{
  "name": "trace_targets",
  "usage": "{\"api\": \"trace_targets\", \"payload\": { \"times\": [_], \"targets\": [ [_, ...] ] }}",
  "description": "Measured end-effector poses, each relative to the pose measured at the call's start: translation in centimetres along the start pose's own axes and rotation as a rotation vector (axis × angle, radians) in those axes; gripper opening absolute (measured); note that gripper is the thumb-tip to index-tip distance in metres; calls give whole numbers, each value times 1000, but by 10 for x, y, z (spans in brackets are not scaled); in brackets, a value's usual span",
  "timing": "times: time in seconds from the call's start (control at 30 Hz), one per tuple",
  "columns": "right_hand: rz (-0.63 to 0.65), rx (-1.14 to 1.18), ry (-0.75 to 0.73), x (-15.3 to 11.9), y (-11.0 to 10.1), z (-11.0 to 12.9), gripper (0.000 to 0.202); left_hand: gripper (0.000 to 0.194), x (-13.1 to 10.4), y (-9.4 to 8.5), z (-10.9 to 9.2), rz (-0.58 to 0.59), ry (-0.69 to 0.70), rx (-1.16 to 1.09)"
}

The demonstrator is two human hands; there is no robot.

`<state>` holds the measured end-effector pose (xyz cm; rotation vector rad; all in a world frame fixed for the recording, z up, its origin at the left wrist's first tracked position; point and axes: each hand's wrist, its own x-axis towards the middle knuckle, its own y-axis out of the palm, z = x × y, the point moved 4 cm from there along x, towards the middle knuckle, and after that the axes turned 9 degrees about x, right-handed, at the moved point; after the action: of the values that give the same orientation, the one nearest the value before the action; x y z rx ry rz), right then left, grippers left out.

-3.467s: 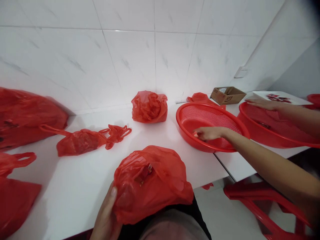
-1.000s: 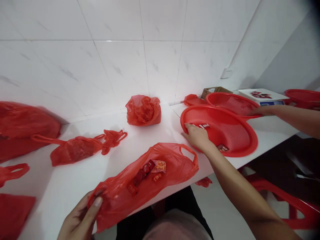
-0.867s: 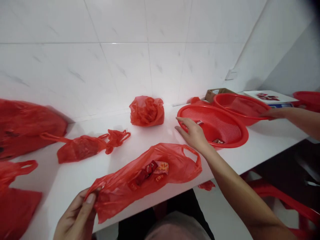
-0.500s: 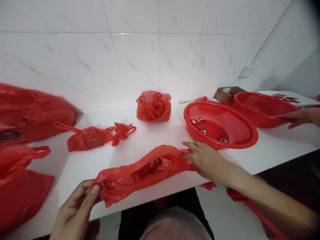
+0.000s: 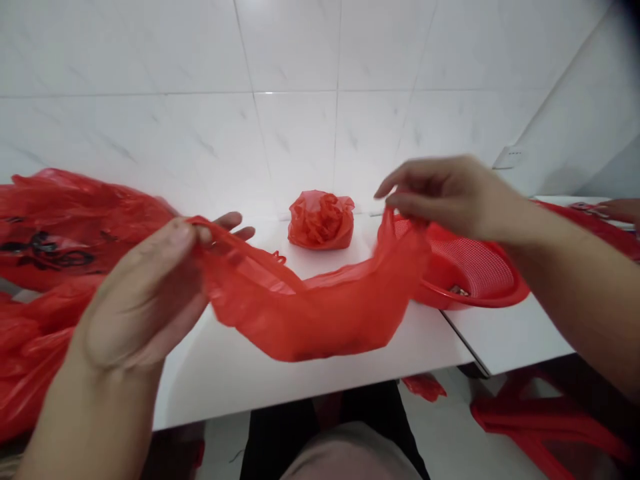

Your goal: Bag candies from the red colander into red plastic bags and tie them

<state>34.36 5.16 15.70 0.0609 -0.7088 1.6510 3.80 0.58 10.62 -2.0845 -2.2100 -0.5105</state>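
A thin red plastic bag (image 5: 320, 320) hangs stretched between my two hands above the white table (image 5: 215, 387). My left hand (image 5: 150, 287) grips one handle between thumb and forefinger, its other fingers loosely curled. At the opposite end, my right hand (image 5: 440, 193) pinches the other handle; its fingers are slightly blurred. The bag sags in the middle, and dark shapes show faintly through its bottom. Its contents are otherwise hidden from this angle. Behind my right wrist stands a red perforated basket (image 5: 480, 267) with a few small wrapped pieces inside.
A crumpled red bag (image 5: 321, 220) rests by the tiled wall. Large red bags (image 5: 75, 233) fill the left side. Another person's hand (image 5: 620, 210) shows at the far right. A red stool (image 5: 540, 413) and a red plastic scrap (image 5: 424, 387) are below the table edge.
Both hands have risen, lifting the bag off the table by its ends. The wrapped pieces seen in its opening are now hidden. The second basket at right is no longer visible.
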Motion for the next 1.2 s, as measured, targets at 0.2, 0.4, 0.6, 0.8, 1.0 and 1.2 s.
{"api": "trace_targets", "payload": {
  "times": [0.2,0.4,0.6,0.8,1.0,1.2],
  "targets": [
    [264,-137,-235,21,18,19,11,17,20,30,4,252,-36,58],
    [393,25,-308,21,61,41,5,59,27,54,18,564,-82,348],
    [445,202,-370,21,110,41,10,23,34,66,43,584,-172,698],
    [503,143,-211,28,115,-22,24,41,41,38,66,340,-415,508],
    [462,258,-230,-14,116,-10,11,42,31,34,67,493,-369,463],
    [324,334,-239,-26,126,-11,16,17,15,36,60,765,-132,666]
  ]
}}
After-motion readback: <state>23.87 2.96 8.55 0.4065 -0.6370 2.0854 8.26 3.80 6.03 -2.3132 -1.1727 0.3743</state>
